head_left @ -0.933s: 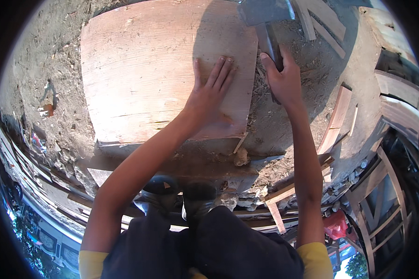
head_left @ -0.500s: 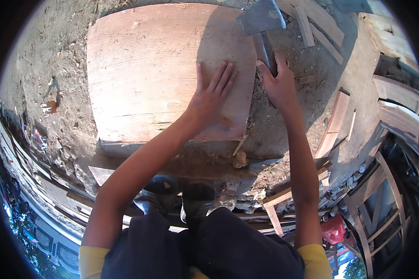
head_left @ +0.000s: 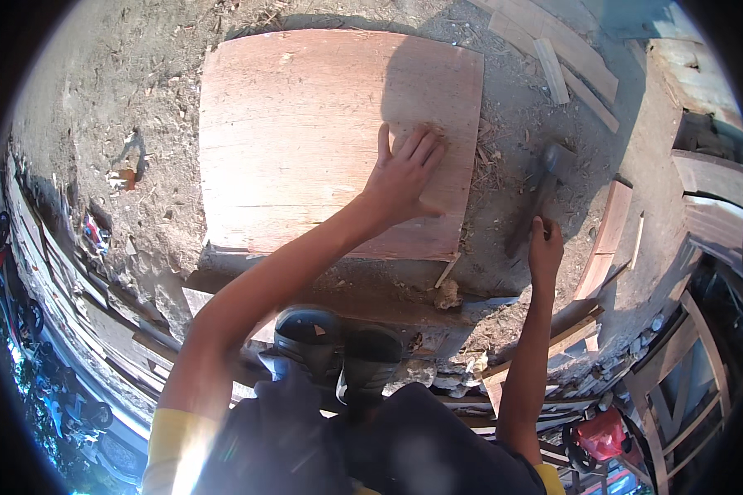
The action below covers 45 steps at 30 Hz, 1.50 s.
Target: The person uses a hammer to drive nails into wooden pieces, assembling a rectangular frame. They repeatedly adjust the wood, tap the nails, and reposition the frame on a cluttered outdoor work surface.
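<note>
The left hand [head_left: 404, 180] is on the right part of a big wooden board [head_left: 293, 153], with its fingers spread wide. The board lies flat on the dirt [head_left: 169, 91]. A dark axe [head_left: 538, 200] is just past the board's right side. The right hand [head_left: 546, 252] has bent fingers right by the axe's handle, but I cannot tell if it holds it.

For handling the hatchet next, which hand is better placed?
Probably the right hand: it is right by the handle end of the hatchet. The left hand is spread on the wooden board, farther away.
</note>
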Tool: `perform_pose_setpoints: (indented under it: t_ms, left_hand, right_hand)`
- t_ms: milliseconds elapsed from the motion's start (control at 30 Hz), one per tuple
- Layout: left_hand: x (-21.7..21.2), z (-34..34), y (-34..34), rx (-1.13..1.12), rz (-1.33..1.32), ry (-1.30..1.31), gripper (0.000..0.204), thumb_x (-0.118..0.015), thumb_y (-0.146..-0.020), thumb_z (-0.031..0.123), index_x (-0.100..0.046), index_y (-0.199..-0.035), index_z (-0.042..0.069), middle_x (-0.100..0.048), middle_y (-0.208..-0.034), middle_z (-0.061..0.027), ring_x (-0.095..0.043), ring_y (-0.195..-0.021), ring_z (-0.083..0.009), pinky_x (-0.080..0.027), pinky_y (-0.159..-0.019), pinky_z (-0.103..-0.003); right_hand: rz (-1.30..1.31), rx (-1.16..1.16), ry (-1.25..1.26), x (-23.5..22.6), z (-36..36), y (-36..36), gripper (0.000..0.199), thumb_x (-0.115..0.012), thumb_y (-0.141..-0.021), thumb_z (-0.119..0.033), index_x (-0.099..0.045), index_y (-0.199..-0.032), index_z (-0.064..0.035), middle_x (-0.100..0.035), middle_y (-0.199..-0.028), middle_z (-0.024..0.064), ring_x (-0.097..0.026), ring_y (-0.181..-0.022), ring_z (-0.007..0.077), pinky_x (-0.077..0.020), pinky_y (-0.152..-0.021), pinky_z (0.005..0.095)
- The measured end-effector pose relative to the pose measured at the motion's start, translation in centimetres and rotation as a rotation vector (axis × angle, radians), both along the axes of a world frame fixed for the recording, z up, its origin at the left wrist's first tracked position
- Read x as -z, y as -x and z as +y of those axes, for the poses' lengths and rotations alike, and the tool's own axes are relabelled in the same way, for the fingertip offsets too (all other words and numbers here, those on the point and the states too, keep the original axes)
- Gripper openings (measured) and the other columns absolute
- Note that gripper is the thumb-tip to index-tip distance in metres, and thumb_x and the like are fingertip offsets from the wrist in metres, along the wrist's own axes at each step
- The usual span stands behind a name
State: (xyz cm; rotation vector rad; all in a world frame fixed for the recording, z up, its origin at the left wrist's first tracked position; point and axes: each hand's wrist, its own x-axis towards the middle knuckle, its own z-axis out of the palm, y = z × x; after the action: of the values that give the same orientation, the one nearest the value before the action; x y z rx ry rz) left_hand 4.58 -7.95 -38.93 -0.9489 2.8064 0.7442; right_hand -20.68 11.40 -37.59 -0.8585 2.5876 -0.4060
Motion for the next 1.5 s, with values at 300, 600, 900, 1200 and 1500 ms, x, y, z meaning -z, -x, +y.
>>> perform_pose_setpoints:
  t_ms: [300, 600, 900, 1200, 1500]
  left_hand:
    - [0.3, -17.8, -1.7, -0.165, -0.339, 0.2, 0.102, -0.073, -0.061, 0.06, -0.036, -0.141, 0.009, -0.054, -0.125, -0.0179, -0.047, -0.123, -0.0327, -0.029, -0.1, -0.066]
    - [-13.7, -19.1, -3.6, -0.04, -0.299, -0.143, 0.067, -0.077, -0.061, 0.06, -0.067, -0.101, 0.006, -0.065, -0.095, -0.0154, -0.062, -0.089, -0.0249, -0.049, -0.081, -0.039]
    - [-34.4, -7.5, -11.2, -0.104, 0.441, 0.2, 0.035, -0.068, -0.084, 0.017, -0.056, -0.112, 0.001, -0.065, -0.105, -0.0134, -0.064, -0.099, -0.0227, -0.056, -0.072, -0.027]
    - [-18.5, -5.3, -16.8, 0.354, 0.256, 0.633, 0.022, -0.069, -0.071, 0.014, -0.058, -0.089, 0.008, -0.054, -0.092, -0.0042, -0.06, -0.08, -0.0209, -0.052, -0.064, -0.033]
    - [-7.2, 1.8, -17.6, 0.439, 0.058, 0.411, 0.053, -0.074, -0.07, 0.031, -0.053, -0.115, 0.011, -0.051, -0.108, -0.0075, -0.05, -0.103, -0.0222, -0.044, -0.086, -0.036]
  right_hand:
    - [-0.273, 0.109, -0.082, -5.8, 7.7, -6.8, 0.034, -0.057, -0.089, -0.025, -0.059, -0.113, -0.0007, -0.064, -0.107, 0.0155, -0.061, -0.097, 0.0258, -0.0451, -0.087, 0.0367]
    - [-0.276, 0.076, -0.019, -8.3, 12.3, -8.8, 0.031, -0.058, -0.091, -0.025, -0.059, -0.109, 0.0006, -0.065, -0.101, 0.0143, -0.063, -0.094, 0.0214, -0.0472, -0.083, 0.0326]
    - [-0.42, 0.162, 0.186, -11.0, 9.1, -9.2, 0.036, -0.054, -0.092, -0.028, -0.059, -0.113, 0.0006, -0.065, -0.105, 0.0171, -0.062, -0.098, 0.0258, -0.0467, -0.084, 0.0344]
    - [-0.381, 0.078, 0.223, -3.6, 13.0, -10.4, 0.038, -0.055, -0.091, -0.031, -0.056, -0.115, -0.0009, -0.065, -0.098, 0.0073, -0.062, -0.087, 0.015, -0.0488, -0.071, 0.0282]
    - [-0.556, 0.234, 0.141, -5.6, 15.6, -11.3, 0.036, -0.054, -0.092, -0.028, -0.057, -0.115, 0.0001, -0.066, -0.097, 0.0092, -0.064, -0.085, 0.0166, -0.0498, -0.071, 0.0283]
